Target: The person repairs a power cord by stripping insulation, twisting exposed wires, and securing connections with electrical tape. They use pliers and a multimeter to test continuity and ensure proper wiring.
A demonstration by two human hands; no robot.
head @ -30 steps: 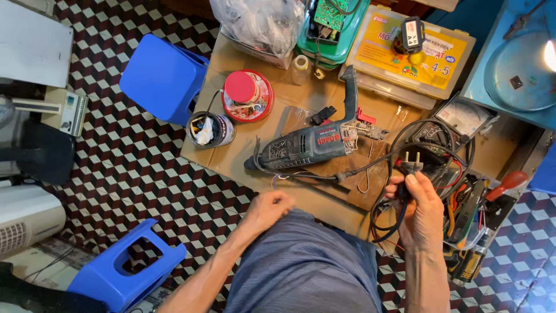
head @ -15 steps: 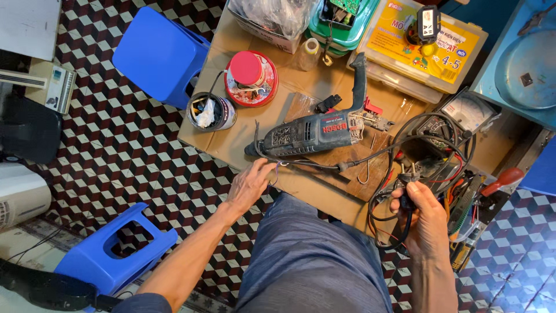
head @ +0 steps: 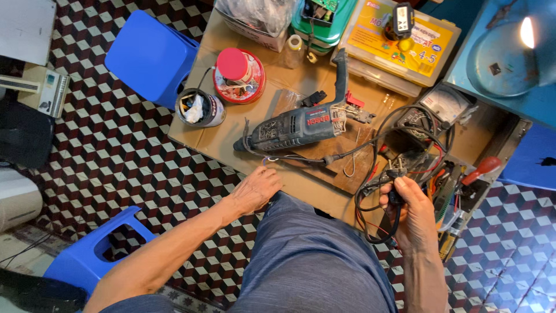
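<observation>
A dark blue-green power drill (head: 301, 126) lies on its side on a low cardboard-covered table (head: 214, 139), its black cord running right. My right hand (head: 411, 208) is closed on the drill's black plug (head: 397, 174), with loops of cord hanging below it. My left hand (head: 258, 188) rests at the table's near edge, fingers curled, just below the drill's nose; whether it pinches the thin wire there I cannot tell. My knee in blue-grey trousers (head: 307, 255) fills the bottom centre.
Behind the drill stand a red-lidded tub (head: 238, 74), a tin with rags (head: 200, 109), a yellow parts case (head: 399, 40) and a green box (head: 321, 23). A tool tray with a red-handled screwdriver (head: 480, 168) sits right. Blue plastic stools (head: 150, 55) (head: 98, 249) flank the table.
My left hand has moved from my knee up to the table's near edge. My right hand keeps hold of the plug. The camera view has shifted slightly.
</observation>
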